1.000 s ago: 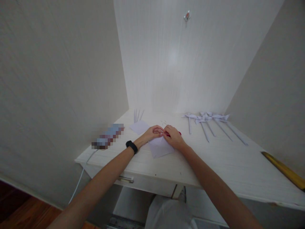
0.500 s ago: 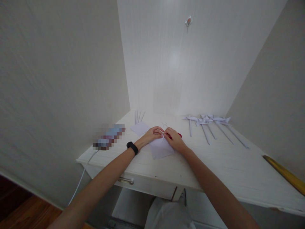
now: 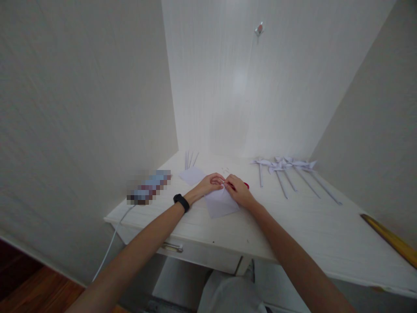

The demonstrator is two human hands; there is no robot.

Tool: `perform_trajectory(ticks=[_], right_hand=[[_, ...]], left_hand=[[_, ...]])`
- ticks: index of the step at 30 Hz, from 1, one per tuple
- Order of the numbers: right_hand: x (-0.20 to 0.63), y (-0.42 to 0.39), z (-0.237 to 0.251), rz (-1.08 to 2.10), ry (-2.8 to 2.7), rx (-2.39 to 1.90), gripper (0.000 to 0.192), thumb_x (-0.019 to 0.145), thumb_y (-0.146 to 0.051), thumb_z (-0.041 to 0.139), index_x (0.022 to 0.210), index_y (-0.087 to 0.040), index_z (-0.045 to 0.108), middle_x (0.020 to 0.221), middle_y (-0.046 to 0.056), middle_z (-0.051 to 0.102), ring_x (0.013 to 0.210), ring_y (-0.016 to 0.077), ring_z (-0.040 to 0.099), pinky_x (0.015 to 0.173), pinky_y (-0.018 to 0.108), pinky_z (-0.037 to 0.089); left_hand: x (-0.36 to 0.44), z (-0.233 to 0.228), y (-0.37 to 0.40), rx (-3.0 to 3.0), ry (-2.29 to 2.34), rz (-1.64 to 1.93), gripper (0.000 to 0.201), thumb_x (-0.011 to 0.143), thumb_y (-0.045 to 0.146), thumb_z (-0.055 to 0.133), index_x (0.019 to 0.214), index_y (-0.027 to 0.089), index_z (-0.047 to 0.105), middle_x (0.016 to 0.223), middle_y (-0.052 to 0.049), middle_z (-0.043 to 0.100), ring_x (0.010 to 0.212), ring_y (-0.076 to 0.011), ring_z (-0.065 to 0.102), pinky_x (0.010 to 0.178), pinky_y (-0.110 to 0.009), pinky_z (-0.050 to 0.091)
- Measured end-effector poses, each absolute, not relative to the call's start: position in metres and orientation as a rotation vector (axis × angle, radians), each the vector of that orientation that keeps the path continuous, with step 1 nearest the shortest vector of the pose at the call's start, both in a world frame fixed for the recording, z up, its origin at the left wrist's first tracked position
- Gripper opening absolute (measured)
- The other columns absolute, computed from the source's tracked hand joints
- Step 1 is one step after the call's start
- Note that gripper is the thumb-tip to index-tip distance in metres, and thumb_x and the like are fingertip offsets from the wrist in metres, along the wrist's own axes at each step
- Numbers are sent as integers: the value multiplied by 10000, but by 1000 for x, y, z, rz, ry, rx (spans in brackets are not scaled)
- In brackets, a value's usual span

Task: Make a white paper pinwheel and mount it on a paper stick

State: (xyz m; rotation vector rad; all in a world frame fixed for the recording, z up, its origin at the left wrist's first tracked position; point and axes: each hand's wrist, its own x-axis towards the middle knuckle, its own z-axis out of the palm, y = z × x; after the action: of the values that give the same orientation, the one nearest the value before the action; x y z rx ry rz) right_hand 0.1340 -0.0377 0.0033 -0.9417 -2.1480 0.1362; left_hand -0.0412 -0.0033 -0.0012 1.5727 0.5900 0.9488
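A square sheet of pale paper point(image 3: 222, 205) lies on the white desk, its far corner under my fingers. My left hand point(image 3: 210, 184), with a black band on the wrist, pinches that corner from the left. Close against it, my right hand point(image 3: 239, 190) has its fingertips pressed together on the same corner. A small bit of white shows between the fingertips; its exact shape is too small to tell. Partly hidden behind my right hand is a red object point(image 3: 246, 185), of which only the edge is visible.
Several paper pinwheels on sticks point(image 3: 283, 164) lie at the back right. More paper point(image 3: 192, 174) and several thin paper sticks point(image 3: 190, 160) are at the back left. A blurred-out device point(image 3: 150, 187) with a white cable point(image 3: 114, 234) rests left. A yellow strip point(image 3: 387, 237) lies far right.
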Motion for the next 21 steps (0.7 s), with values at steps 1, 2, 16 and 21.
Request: perform_trajectory(ticks=[1, 2, 16, 21], right_hand=[[134, -38, 3, 126, -2152, -936, 127, 873, -234, 434, 767, -192, 492, 801, 42, 541, 774, 165, 489, 694, 286, 371], [134, -37, 3, 116, -2152, -931, 128, 873, -235, 433, 767, -193, 491, 799, 41, 540, 771, 164, 487, 692, 285, 371], [134, -39, 5, -6, -2178, -990, 103, 831, -179, 468, 735, -183, 506, 780, 38, 540, 775, 165, 491, 702, 286, 369], [131, -43, 9, -59, -2203, -1002, 108, 830, -166, 462, 739, -179, 520, 781, 42, 539, 775, 163, 492, 705, 281, 368]], left_hand=[[-41, -1, -3, 1577, 589, 946, 335, 597, 196, 749, 886, 136, 592, 754, -3, 609, 711, -94, 560, 733, -248, 394], [-41, -1, -3, 1582, 586, 943, 328, 600, 196, 746, 884, 136, 592, 757, -4, 609, 713, -95, 560, 736, -250, 395], [-40, 0, -6, 1548, 605, 927, 302, 608, 158, 731, 876, 131, 597, 765, -7, 622, 723, -97, 572, 731, -239, 401], [-38, -1, -6, 1546, 590, 934, 289, 611, 155, 727, 867, 131, 595, 770, -6, 620, 720, -91, 567, 739, -237, 403]])
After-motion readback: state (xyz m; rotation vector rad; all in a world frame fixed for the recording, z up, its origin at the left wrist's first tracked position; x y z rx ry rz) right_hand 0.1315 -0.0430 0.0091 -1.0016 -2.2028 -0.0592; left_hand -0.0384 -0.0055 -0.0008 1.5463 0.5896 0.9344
